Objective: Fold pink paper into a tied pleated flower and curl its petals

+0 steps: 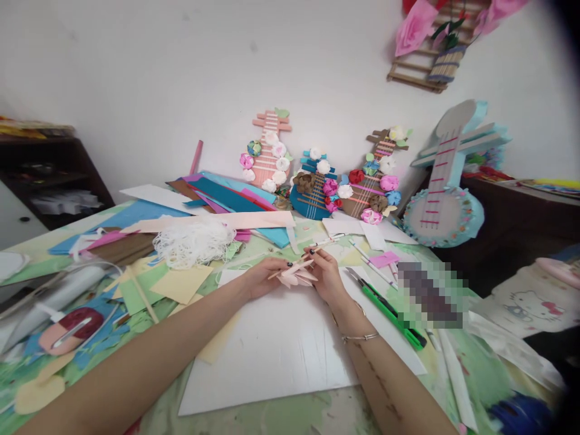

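My left hand (263, 278) is closed on the lower left side of a pale pink folded-paper flower (296, 275) with pointed petals. On its right side, my right hand (327, 272) pinches with thumb and forefinger at the petal tips. Fingers and folds partly hide where each one grips. Both hands are above the far part of a white board (276, 350) lying on the table. To the right of my right wrist, a green utility knife (392, 314) lies slantwise across the board's edge.
A heap of white string (194, 241) and coloured paper sheets (235, 196) lie behind my hands. Several flower-decorated paper lutes (270, 160) lean against the wall. A larger blue-sided lute (441, 187) stands right. Paper scraps (181, 283) and a pink-and-red oval device (71, 331) lie left.
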A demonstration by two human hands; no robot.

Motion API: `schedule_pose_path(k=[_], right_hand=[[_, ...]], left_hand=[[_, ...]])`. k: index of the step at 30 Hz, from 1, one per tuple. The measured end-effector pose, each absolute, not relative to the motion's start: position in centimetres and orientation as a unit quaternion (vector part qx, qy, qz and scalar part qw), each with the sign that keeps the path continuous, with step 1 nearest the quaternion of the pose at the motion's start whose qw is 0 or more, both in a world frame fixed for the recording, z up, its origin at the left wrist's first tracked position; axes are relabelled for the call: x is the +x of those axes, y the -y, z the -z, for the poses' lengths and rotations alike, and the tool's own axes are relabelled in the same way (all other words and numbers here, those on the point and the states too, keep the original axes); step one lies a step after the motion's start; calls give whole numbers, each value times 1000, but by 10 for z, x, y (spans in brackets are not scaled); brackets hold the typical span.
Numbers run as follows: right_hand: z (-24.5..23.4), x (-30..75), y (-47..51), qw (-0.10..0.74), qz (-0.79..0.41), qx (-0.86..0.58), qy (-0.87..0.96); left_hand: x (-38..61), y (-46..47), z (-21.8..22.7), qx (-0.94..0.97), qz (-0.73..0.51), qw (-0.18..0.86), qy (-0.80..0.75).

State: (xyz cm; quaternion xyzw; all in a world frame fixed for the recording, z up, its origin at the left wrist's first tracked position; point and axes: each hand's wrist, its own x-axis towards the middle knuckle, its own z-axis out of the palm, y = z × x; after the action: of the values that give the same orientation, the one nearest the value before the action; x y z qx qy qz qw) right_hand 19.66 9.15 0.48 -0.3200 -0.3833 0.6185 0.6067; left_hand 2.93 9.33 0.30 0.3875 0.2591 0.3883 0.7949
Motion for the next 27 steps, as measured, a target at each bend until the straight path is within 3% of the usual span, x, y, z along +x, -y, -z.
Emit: schedule_pose_path(k=[27], right_hand=[[-3, 195, -91, 626, -579, -316, 416]], left_hand=[[30, -95, -1, 355, -399, 801, -271]])
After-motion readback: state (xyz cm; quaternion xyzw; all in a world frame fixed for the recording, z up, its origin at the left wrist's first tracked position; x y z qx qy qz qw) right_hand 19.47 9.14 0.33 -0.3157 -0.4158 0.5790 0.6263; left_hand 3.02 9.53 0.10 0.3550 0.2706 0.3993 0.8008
